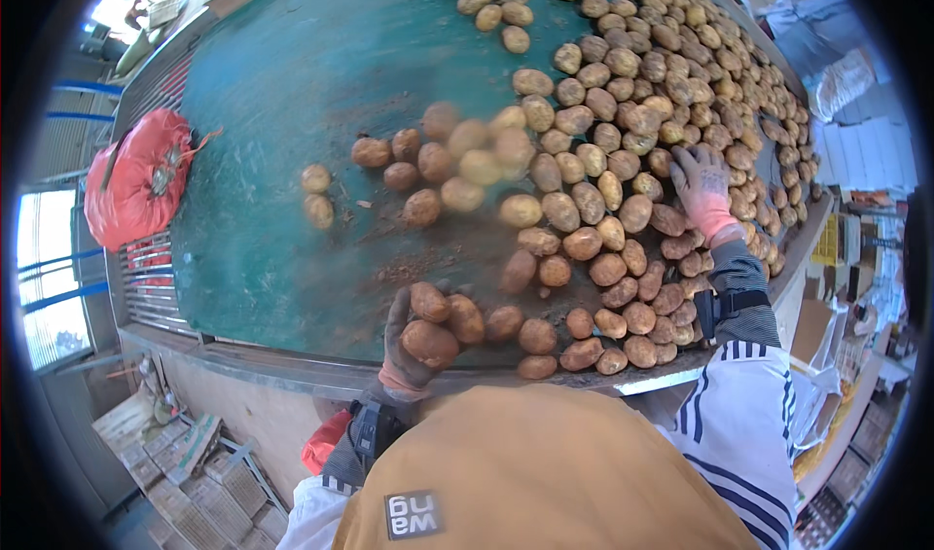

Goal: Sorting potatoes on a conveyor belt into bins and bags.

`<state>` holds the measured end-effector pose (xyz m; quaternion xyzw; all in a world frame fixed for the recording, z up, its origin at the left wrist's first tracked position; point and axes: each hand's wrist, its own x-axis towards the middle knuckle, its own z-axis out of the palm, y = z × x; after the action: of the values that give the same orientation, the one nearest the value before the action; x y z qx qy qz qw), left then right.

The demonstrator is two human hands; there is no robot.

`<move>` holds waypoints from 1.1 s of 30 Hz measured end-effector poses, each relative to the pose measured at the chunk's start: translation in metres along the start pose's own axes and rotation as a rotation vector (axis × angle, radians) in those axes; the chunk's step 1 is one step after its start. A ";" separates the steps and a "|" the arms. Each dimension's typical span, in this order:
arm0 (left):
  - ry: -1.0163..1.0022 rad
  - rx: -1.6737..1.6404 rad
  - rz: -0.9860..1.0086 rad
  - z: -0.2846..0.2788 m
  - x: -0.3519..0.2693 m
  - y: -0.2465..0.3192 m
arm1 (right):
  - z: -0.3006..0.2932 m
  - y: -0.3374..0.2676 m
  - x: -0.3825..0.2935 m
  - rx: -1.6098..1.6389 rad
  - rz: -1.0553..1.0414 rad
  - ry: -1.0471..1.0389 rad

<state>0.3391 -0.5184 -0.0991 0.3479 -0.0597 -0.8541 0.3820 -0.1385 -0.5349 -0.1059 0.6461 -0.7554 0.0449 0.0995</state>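
My left hand (398,337), in a dark-and-pink work glove, is at the near edge of the green belt (263,156). It cups several potatoes (430,343), palm turned up beneath them. My right hand (700,185), in a similar soiled glove, lies palm down on the large heap of potatoes (622,62) that covers the belt's right side. Its fingertips reach among the potatoes; whether they grip one is hidden. Between my hands, loose potatoes (538,336) lie along the near edge. A looser group (434,161) sits mid-belt, partly blurred, with crumbs of soil (408,267) nearby.
At the belt's left end, a filled red bag (135,185) lies on metal bars (149,280). A raised metal edge (292,378) runs along the near side. Stacked crates (219,488) stand on the floor at lower left. A yellow crate (826,242) and cartons are at right.
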 end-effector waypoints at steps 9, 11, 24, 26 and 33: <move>0.174 -0.188 0.018 -0.002 -0.004 0.009 | 0.002 -0.228 0.054 0.280 -0.598 -0.026; 0.067 0.019 0.112 -0.016 -0.007 0.010 | 0.026 -0.211 0.078 0.279 -0.477 -0.029; 0.098 0.053 0.167 -0.025 -0.011 0.014 | -0.012 -0.195 0.112 0.845 -0.181 0.107; -0.012 -0.074 0.087 -0.001 -0.005 0.021 | -0.060 -0.234 0.056 1.431 -0.097 -0.233; -0.345 0.750 0.218 0.064 0.022 0.000 | -0.080 -0.266 -0.060 1.673 0.218 -0.287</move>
<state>0.2882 -0.5437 -0.0633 0.3064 -0.4658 -0.7736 0.3012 0.1395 -0.5035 -0.0564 0.4300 -0.5368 0.5148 -0.5118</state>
